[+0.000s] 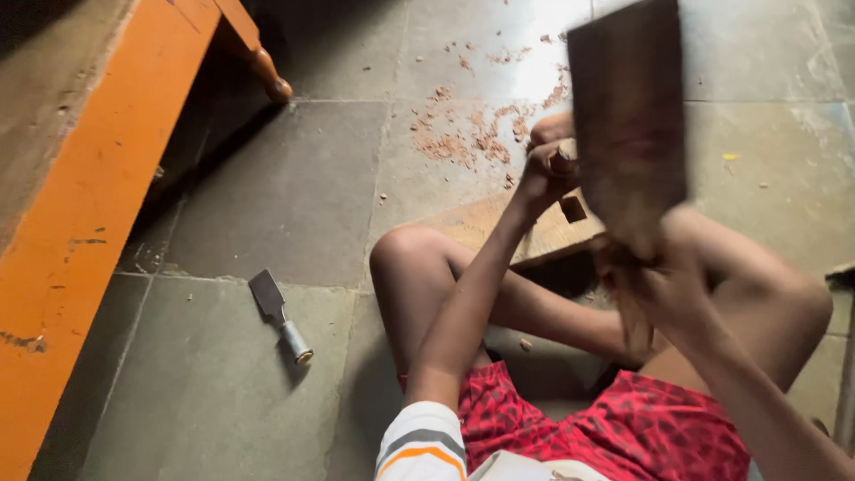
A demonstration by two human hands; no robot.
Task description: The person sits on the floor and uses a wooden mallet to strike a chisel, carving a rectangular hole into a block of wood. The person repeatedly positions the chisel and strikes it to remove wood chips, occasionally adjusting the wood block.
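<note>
1. I sit on the stone floor (294, 196) with a wooden board (534, 233) resting across my legs.
2. My left hand (545, 167) is curled tight around the handle of a chisel (563, 160), holding it upright with its tip down on the board beside a small dark notch (573, 209).
3. My right hand (663, 289) is clenched around the grip of a flat wooden mallet (628, 116), raised above the chisel; the mallet is blurred, so I think it is mid-swing, but I can't be sure.
4. The step in hand looks to me like chopping out the notch. The next blow calls for a square hit on the chisel head and a steady left wrist.
5. Wood shavings (472, 138) lie on the floor beyond the board. A spare broad chisel (278, 313) lies well off to my left, near an orange bench (98, 178).
</note>
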